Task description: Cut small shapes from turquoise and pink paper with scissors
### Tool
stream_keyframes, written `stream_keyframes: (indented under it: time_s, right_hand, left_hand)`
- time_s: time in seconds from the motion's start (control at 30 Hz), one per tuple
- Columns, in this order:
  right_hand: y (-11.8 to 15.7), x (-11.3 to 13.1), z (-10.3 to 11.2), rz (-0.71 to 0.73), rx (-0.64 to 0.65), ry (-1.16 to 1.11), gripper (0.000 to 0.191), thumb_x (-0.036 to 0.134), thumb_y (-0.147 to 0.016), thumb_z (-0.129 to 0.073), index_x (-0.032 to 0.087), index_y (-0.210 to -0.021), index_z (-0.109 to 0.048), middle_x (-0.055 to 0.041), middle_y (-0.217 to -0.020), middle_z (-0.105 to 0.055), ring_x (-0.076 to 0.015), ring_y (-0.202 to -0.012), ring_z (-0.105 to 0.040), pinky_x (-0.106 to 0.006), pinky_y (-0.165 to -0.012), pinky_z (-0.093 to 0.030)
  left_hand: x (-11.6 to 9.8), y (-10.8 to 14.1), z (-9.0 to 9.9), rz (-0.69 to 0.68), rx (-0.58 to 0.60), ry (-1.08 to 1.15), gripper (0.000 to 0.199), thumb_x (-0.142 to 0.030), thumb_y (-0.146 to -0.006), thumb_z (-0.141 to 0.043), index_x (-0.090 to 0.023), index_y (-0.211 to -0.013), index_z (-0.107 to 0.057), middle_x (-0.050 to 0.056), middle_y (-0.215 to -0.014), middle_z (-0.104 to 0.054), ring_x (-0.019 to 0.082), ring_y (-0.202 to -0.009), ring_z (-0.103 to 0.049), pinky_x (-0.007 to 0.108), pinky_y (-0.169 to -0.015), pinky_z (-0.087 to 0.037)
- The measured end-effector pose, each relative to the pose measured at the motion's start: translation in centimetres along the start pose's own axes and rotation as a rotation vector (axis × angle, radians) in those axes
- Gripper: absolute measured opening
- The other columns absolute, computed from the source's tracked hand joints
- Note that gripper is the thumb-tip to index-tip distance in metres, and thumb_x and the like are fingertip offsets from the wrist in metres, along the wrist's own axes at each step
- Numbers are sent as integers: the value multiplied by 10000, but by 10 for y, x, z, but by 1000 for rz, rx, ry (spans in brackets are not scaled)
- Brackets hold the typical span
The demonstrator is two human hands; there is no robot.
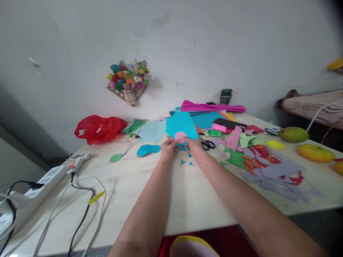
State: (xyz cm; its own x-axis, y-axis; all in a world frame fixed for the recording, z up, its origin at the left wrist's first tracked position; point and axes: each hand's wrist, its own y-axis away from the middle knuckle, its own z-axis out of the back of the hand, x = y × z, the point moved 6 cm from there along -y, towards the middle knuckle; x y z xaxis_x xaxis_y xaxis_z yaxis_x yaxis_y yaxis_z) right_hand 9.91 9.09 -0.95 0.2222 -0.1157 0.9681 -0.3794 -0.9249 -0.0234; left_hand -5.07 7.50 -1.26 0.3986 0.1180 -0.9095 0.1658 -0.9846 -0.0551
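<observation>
A small pink paper circle [179, 136] is between my two hands, near the middle of the table. My left hand [168, 147] pinches its lower left edge, and my right hand [193, 143] has its fingers closed at the lower right edge. Just behind the circle is a bright blue paper sheet [180, 124]; I cannot tell whether the two touch. Small blue paper scraps [183, 162] lie below my hands. Black-handled scissors [208, 144] rest right of my right hand, their blades hidden. Left of my left hand lie rounded blue paper cutouts [148, 150].
A green paper circle [116, 157] and a red plastic bag [99, 128] are on the left. A power strip [46, 182] with cables runs along the left edge. Coloured paper scraps [278, 167] and mangoes [316, 152] lie right. Magenta paper [209, 107] is at the back.
</observation>
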Motion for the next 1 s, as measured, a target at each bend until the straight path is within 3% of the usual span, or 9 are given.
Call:
stream_keyframes:
  time_s: [0.1, 0.23, 0.37, 0.6, 1.0]
  right_hand:
    - [-5, 2, 7, 5, 41, -29, 372, 291, -519, -841, 190, -784, -600, -5, -664, -662, -122, -489, -519, -238, -385, -393]
    - [-9, 5, 13, 2, 101, -3, 354, 330, -511, -844, 197, -719, -591, 16, -591, -617, -93, -410, -415, -251, -374, -348]
    - [-8, 7, 11, 5, 99, 5, 385, 325, -485, -861, 199, -729, -592, 30, -566, -599, -89, -398, -397, -248, -371, -325]
    - [-2, 9, 7, -39, 91, 27, 388, 251, -449, -885, 183, -683, -583, 35, -546, -594, -79, -407, -425, -231, -381, -338]
    - [0, 9, 3, -40, 119, -8, 381, 126, -487, -860, 178, -765, -605, 24, -631, -622, -80, -445, -451, -212, -360, -337]
  left_hand:
    - [-4, 1, 4, 30, -64, 114, 433, -458, -601, -868, -175, -780, -593, 9, -635, -641, 141, -578, -629, 298, -670, -533]
    - [-6, 5, -1, 115, 21, 127, 462, -538, -677, -805, -169, -882, -619, 64, -728, -700, 174, -646, -681, 309, -698, -552]
    - [-3, 9, -9, 195, 129, 43, 402, -486, -750, -772, -120, -858, -647, 114, -758, -719, 235, -782, -725, 352, -779, -588]
    - [-1, 10, -11, 247, 147, 5, 291, -369, -871, -673, -78, -875, -653, 135, -790, -725, 273, -929, -729, 382, -834, -599]
    - [0, 9, -12, 225, 177, 23, 241, -320, -887, -658, -85, -836, -654, 132, -799, -733, 239, -895, -729, 367, -840, -592]
